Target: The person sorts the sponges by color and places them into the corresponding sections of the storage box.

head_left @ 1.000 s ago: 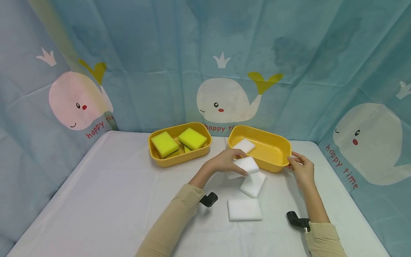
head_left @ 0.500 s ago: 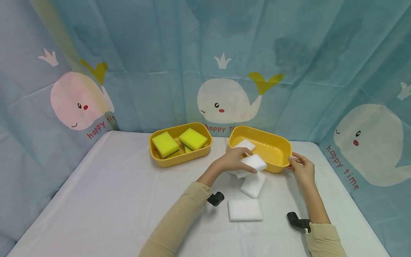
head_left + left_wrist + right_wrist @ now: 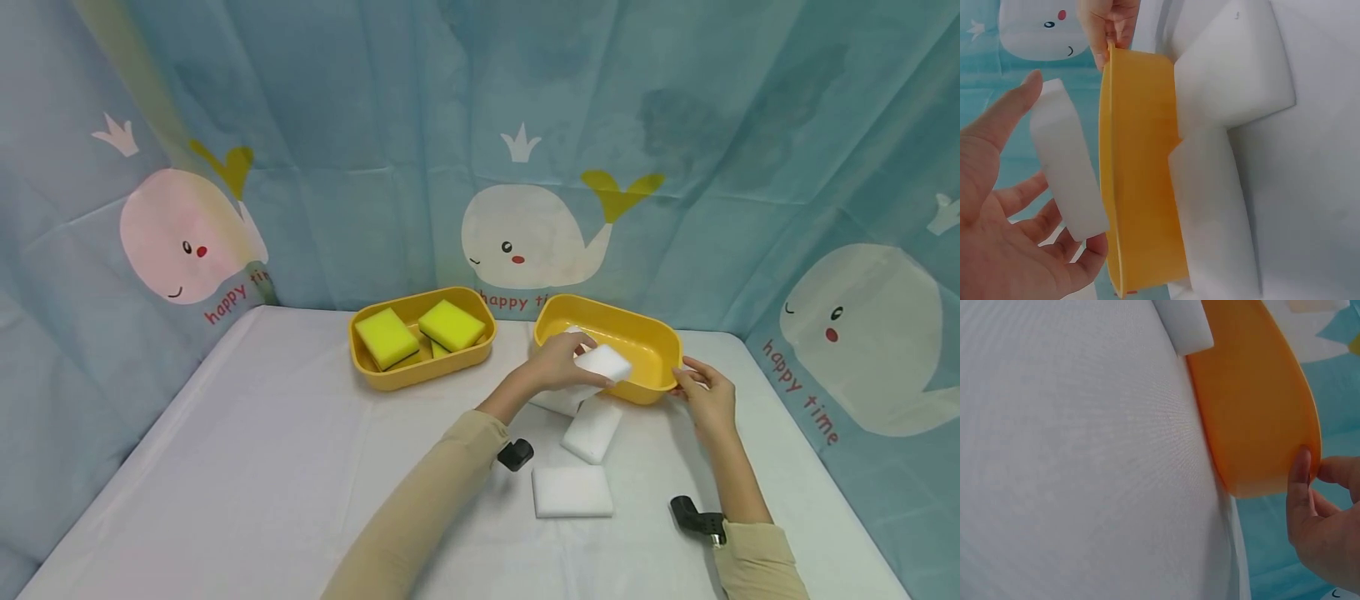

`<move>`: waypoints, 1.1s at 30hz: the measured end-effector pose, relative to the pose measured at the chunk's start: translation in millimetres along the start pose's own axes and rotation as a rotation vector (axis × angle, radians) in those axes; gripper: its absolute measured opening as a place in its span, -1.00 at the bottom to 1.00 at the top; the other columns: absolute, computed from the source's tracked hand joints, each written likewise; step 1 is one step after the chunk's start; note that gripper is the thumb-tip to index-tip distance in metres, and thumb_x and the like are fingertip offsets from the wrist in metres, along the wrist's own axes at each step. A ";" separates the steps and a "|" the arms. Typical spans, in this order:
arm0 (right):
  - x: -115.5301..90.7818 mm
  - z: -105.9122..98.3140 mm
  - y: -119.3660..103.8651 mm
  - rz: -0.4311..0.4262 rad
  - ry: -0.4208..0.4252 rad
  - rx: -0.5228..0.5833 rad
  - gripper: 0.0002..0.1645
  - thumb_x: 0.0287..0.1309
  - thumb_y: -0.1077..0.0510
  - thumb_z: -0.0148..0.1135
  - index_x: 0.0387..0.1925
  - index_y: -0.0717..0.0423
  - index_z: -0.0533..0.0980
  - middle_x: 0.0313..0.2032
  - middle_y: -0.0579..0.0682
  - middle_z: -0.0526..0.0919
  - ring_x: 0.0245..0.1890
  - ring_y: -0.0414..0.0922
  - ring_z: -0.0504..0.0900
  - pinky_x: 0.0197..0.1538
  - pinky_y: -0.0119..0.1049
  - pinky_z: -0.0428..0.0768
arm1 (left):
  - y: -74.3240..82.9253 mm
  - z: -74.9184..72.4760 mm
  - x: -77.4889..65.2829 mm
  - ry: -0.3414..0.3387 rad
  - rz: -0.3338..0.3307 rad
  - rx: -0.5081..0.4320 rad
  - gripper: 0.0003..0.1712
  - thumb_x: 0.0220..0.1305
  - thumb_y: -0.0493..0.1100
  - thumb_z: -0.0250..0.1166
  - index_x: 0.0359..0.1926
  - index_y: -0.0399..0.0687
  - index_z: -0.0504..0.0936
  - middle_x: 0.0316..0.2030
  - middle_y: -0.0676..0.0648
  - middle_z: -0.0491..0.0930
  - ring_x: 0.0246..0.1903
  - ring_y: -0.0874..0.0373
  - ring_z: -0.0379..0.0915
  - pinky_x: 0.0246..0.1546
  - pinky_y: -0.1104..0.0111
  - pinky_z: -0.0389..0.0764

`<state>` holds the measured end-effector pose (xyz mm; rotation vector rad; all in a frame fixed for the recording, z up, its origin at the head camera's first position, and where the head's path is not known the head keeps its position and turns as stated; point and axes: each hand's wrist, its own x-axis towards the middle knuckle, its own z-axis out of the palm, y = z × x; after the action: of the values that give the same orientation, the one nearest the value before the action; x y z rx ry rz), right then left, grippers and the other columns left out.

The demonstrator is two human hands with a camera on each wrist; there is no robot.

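"What do the hands hold?"

"The left hand grasps a white foam sponge between thumb and fingers. The right hand pinches the right end of a yellow plastic tub by its rim."

"Where exactly is that sponge?"

"Raised and tilted at the tub's near rim. I can't tell if they touch."

"And around it?"

"On the white-covered surface, 2 more sponges touch each other just in front of the tub: a partly hidden block and an angled block. Another, a flat-lying block, sits apart, closer to the person."

"Further left?"

"A 2nd tub, with 2 yellow scouring sponges uppermost. Behind everything hangs a blue whale-print curtain."
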<state>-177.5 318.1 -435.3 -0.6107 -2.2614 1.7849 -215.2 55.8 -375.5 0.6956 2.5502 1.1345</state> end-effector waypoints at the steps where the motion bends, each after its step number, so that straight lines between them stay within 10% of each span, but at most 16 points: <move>1: -0.2 -0.1 -0.1 0.000 -0.001 0.001 -0.37 0.56 0.20 0.14 0.52 0.34 0.30 -0.10 -0.03 0.42 -0.43 -0.42 0.59 -0.23 -0.62 0.66 | 1.2 0.1 1.5 0.007 -0.001 0.006 -0.17 0.20 0.12 0.59 0.38 -0.13 0.54 0.21 -0.13 0.59 0.07 0.11 0.50 -0.04 0.46 0.61; 33: 1.4 0.1 0.6 -0.006 -0.005 0.012 -0.36 0.56 0.19 0.14 0.53 0.34 0.30 -0.12 -0.05 0.43 -0.42 -0.40 0.58 -0.23 -0.62 0.67 | 34.5 18.9 47.9 0.168 -0.100 0.179 -0.10 0.22 0.32 0.52 0.41 -0.07 0.56 0.32 0.00 0.61 0.26 0.13 0.54 0.26 0.36 0.60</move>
<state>-178.7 318.7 -436.1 -0.5973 -2.2516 1.7976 -237.1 112.7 -364.3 0.5244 2.8192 0.9789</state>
